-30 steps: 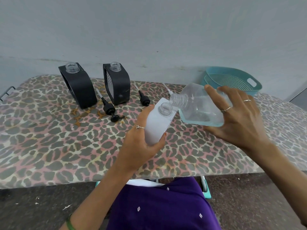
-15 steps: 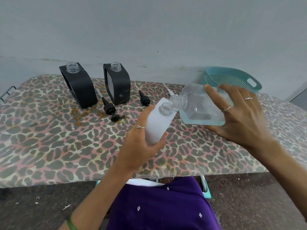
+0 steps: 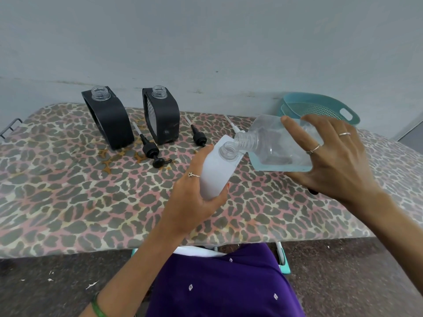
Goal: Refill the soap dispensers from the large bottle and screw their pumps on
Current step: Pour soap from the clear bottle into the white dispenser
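My left hand (image 3: 194, 202) grips a white soap dispenser (image 3: 218, 170), held above the table with its open neck tilted up and to the right. My right hand (image 3: 329, 161) holds the large clear bottle (image 3: 274, 145) tipped on its side, its threaded mouth right over the white dispenser's neck. A little clear liquid lies in the bottle's low side. Two black dispensers (image 3: 109, 120) (image 3: 161, 115) stand uncapped at the back left. Two black pumps (image 3: 151, 149) (image 3: 199, 137) lie on the table beside them. A white tube (image 3: 231, 124) shows behind the white dispenser.
The table (image 3: 68, 191) has a leopard-print cover, with orange stains near the black dispensers. A teal colander basket (image 3: 320, 106) sits at the back right against the wall. My purple-clad lap is below the table's front edge.
The large bottle has tipped a little further and its mouth has closed in on the white dispenser's neck. My left hand has stayed in place.
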